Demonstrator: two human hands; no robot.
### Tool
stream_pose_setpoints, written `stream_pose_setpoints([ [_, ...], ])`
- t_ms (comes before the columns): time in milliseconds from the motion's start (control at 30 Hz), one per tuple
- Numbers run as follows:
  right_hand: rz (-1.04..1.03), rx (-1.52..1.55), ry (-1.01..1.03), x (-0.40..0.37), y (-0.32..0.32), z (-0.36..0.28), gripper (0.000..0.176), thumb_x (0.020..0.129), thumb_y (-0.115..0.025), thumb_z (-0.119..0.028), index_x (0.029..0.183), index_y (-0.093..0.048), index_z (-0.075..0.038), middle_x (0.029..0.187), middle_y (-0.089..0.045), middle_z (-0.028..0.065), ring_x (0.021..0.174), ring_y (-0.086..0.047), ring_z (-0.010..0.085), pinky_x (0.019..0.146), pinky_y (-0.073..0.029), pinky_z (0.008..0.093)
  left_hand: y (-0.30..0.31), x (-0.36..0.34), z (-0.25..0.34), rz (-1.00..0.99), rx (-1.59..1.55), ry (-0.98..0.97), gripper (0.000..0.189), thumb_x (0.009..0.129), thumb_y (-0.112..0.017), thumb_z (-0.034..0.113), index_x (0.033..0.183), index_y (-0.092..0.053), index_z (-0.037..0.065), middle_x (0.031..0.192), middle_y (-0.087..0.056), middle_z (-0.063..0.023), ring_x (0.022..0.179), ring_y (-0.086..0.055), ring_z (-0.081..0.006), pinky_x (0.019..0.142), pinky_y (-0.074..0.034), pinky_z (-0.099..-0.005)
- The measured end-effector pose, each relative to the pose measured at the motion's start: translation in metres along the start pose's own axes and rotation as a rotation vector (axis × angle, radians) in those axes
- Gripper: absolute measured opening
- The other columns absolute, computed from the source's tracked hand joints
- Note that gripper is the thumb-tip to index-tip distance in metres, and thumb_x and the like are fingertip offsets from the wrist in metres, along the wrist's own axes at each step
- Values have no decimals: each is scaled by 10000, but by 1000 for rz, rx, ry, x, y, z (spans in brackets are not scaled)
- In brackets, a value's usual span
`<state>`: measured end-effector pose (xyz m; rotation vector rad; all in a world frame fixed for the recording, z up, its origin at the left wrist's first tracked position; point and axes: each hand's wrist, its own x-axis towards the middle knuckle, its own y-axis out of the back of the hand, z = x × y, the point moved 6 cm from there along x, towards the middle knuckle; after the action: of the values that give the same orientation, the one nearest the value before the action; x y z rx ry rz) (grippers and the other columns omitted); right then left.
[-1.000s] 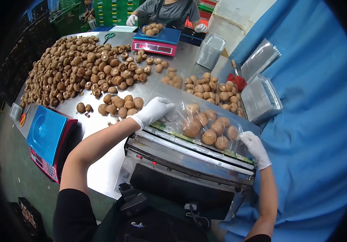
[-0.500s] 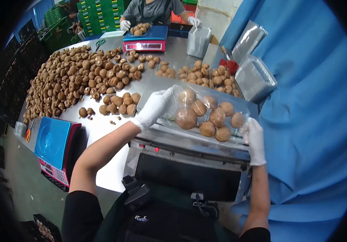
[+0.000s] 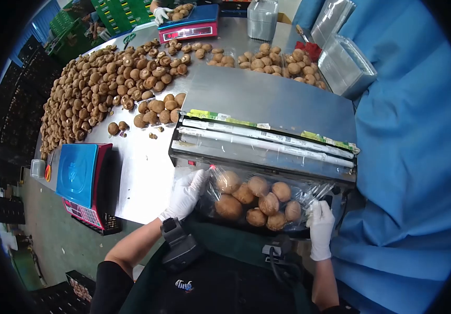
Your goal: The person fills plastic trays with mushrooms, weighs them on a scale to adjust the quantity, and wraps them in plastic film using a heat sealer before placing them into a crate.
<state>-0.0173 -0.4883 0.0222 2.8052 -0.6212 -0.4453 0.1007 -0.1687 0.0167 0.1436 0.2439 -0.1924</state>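
Note:
A film-covered tray of mushrooms (image 3: 269,204) is held level in front of my body, with several round brown caps under clear plastic. Gripping its left end is my white-gloved left hand (image 3: 184,196), closed on the film and edge. My right hand (image 3: 321,226), also gloved, pinches the bunched film at the right end. Just beyond the tray stands a film wrapping machine (image 3: 272,97) with a steel top; white bars and green-yellow labelled strips run along its front.
A large mushroom pile (image 3: 100,89) covers the left of the steel table. A blue-topped scale (image 3: 76,175) sits near left. Filled trays (image 3: 259,60) and stacked clear trays (image 3: 346,65) are behind the machine. A co-worker's gloved hand (image 3: 161,15) is beside another scale (image 3: 189,31).
Both hands have drawn the mushroom tray back toward my body, off the machine's top and below its front edge. The view has shifted, and the co-worker's body is mostly out of frame.

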Motion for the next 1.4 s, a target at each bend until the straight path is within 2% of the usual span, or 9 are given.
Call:
stream_pose_setpoints([
  [533, 421, -766, 493, 14, -15, -16, 165, 785, -626, -156, 716, -498, -78, 693, -516, 93, 569, -527, 309, 509, -409, 385, -18, 12, 16, 240, 1081, -585, 113, 838, -599, 161, 782, -576, 66, 655, -563, -78, 583, -567, -228, 554, -452, -310],
  [633, 433, -763, 589, 13, -20, -4, 152, 802, -613, -163, 764, -499, -70, 662, -516, 75, 560, -533, 283, 501, -411, 367, -7, 10, 2, 81, 663, -382, 175, 891, -501, 251, 913, -539, 81, 865, -596, -129, 682, -598, -288, 607, -492, -367],
  [733, -73, 565, -66, 4, -37, 37, 139, 835, -583, -163, 924, -554, -60, 797, -590, 64, 724, -595, 250, 629, -479, 337, -35, -17, 6, -284, -367, 176, 283, 917, -435, 325, 1026, -519, 77, 969, -588, -122, 796, -594, -265, 698, -490, -357],
  [800, -153, -326, 616, -41, -54, -28, 307, 853, -564, -178, 1127, -532, -44, 1021, -599, 79, 941, -583, 239, 812, -482, 330, -50, -34, 1, -537, -511, 305, 309, 919, -422, 342, 1055, -504, 76, 1000, -576, -122, 833, -582, -262, 727, -480, -359],
  [867, -231, -296, 546, -44, -57, -11, 408, 842, -573, -192, 1215, -499, -44, 1163, -547, 106, 1076, -528, 239, 927, -430, 321, -59, -49, -5, -723, -568, 382, 336, 922, -409, 359, 1084, -489, 76, 1031, -564, -122, 871, -569, -259, 756, -470, -361],
  [967, -368, 532, -369, -29, -58, 23, 370, 881, -505, -187, 1209, -478, -18, 1136, -553, 101, 1021, -552, 202, 883, -454, 318, -55, -64, -6, -863, -581, 426, 379, 925, -389, 385, 1127, -466, 74, 1077, -546, -121, 927, -551, -255, 799, -454, -364],
  [1000, -339, 232, -11, -14, -53, 4, 345, 920, -432, -232, 1169, -509, -5, 1088, -577, 112, 959, -579, 183, 835, -472, 312, -51, -69, -7, -892, -583, 436, 393, 926, -383, 394, 1141, -459, 74, 1093, -540, -121, 946, -545, -253, 814, -449, -365],
  [1067, -150, 750, -123, -20, -48, -40, 373, 933, -429, -316, 1033, -583, 9, 989, -617, 117, 903, -599, 182, 789, -484, 304, -40, -75, -10, -919, -586, 450, 423, 928, -369, 411, 1170, -444, 73, 1123, -528, -121, 984, -532, -250, 843, -439, -366],
  [1400, -314, 436, -74, -37, -126, -55, 475, 922, -454, -398, 885, -608, 49, 834, -646, 135, 761, -625, 184, 727, -509, 310, 58, -36, 26, -728, -994, 236, 601, 926, -306, 520, 1328, -353, 77, 1312, -422, -114, 1232, -396, -227, 1021, -334, -386],
])
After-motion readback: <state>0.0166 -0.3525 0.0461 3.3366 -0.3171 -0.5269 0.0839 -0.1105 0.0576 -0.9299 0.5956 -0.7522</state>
